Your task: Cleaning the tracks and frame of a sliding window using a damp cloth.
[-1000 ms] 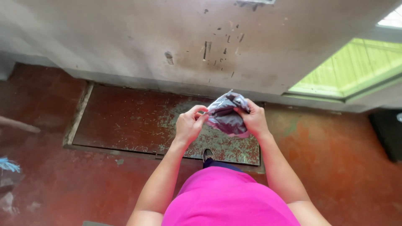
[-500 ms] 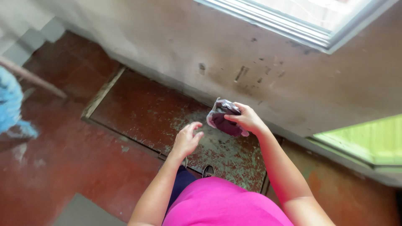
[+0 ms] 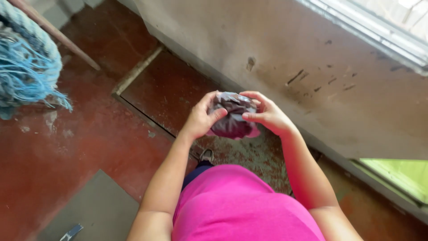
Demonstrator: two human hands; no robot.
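Cloth point(image 3: 232, 117), a crumpled dark purple rag with a pink edge showing underneath, sits bunched into a ball between both hands, held at chest height above the red floor point(image 3: 80, 147) and just in front of the stained grey wall point(image 3: 285, 49). Left hand point(image 3: 200, 118) cups the bundle from its own side, fingers curled over the top and thumb pressed across the front. Right hand point(image 3: 266, 114) closes on the opposite side, thumb and forefinger pinching a fold near the middle. The ball lies directly between the two palms, touching both, so neither hand is nearer; its slightly longer axis runs from one hand to the other, roughly parallel to the wall.

Below the hands a sunken, worn rectangular panel point(image 3: 178, 96) is set in the floor along the wall's base, and the tip of a shoe point(image 3: 206, 155) shows under the bundle. At the upper left corner of the view hangs a blue string mop point(image 3: 26, 67) with its wooden handle point(image 3: 58, 35). A window frame point(image 3: 379, 33) runs along the top of the wall.
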